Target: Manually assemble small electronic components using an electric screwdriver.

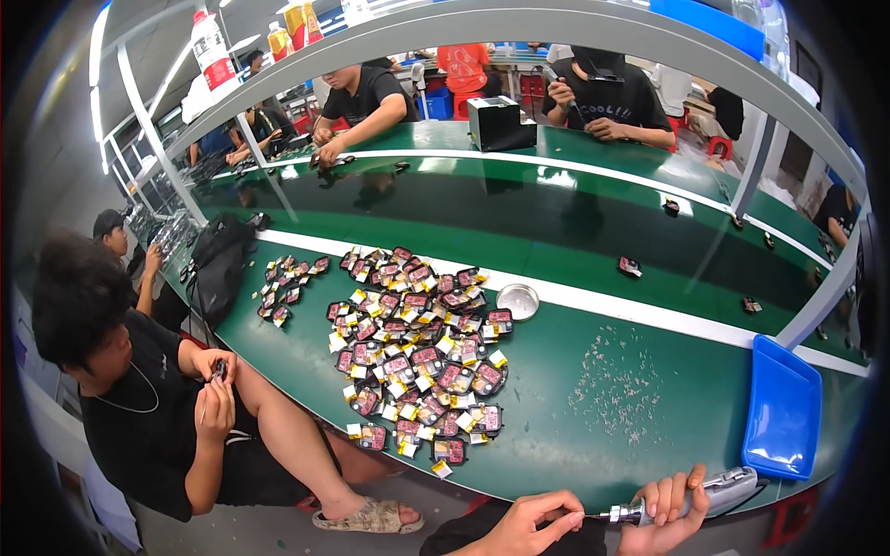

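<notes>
At the table's near edge, my right hand (666,503) is wrapped round a grey electric screwdriver (735,484), whose metal nose and bit point left. My left hand (533,524) is closed in a pinch by the bit's tip; anything between its fingertips is too small to make out. Beyond my hands, many tiny screws (614,385) lie scattered on the green table (547,435). Left of them spreads a heap of small black-cased devices (417,357) with reddish circuit boards and white-and-yellow tabs. A shallow round metal dish (517,301) sits at the heap's far right side.
A blue plastic tray (753,417) lies at the right table end. Farther off, a conveyor belt (482,208) carries a few devices. A metal shelf frame (519,26) arches overhead. To my left a seated person (139,389) handles a small part; others work across the belt.
</notes>
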The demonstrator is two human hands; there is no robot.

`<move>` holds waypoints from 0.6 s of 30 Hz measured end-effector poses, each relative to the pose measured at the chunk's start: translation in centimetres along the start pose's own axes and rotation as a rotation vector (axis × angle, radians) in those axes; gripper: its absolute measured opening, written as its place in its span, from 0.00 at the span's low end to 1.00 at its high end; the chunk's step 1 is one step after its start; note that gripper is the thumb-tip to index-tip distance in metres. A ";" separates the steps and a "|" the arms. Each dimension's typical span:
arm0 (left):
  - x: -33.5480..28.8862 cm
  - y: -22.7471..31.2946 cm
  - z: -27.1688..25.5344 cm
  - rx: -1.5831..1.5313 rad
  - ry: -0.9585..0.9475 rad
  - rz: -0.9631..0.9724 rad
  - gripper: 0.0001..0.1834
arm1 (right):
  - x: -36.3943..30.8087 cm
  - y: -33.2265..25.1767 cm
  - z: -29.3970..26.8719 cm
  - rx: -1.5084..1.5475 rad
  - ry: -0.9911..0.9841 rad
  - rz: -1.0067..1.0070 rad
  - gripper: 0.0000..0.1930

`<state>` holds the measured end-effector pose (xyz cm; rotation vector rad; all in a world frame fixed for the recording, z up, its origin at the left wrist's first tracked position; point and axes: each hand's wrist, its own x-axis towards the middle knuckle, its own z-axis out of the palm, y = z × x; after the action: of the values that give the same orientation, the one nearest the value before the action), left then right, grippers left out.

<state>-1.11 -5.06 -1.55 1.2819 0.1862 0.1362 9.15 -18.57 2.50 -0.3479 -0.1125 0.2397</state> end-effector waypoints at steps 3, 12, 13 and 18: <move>-0.1 -0.1 0.1 -0.007 0.003 0.005 0.04 | 0.0 0.0 0.0 0.005 -0.005 0.000 0.04; 0.2 1.0 1.0 0.498 0.135 0.398 0.03 | -0.1 -0.6 -0.6 -0.033 -0.025 0.000 0.05; 0.2 1.0 1.0 0.516 0.119 0.419 0.03 | -0.1 -0.6 -0.7 -0.044 -0.025 -0.003 0.05; 0.4 0.9 1.0 0.531 0.031 0.354 0.03 | -0.4 -0.6 -1.0 -0.027 0.009 -0.022 0.06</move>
<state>-0.46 -5.66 -0.41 1.8363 0.0167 0.4314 9.08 -19.52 1.79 -0.3742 -0.1106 0.2148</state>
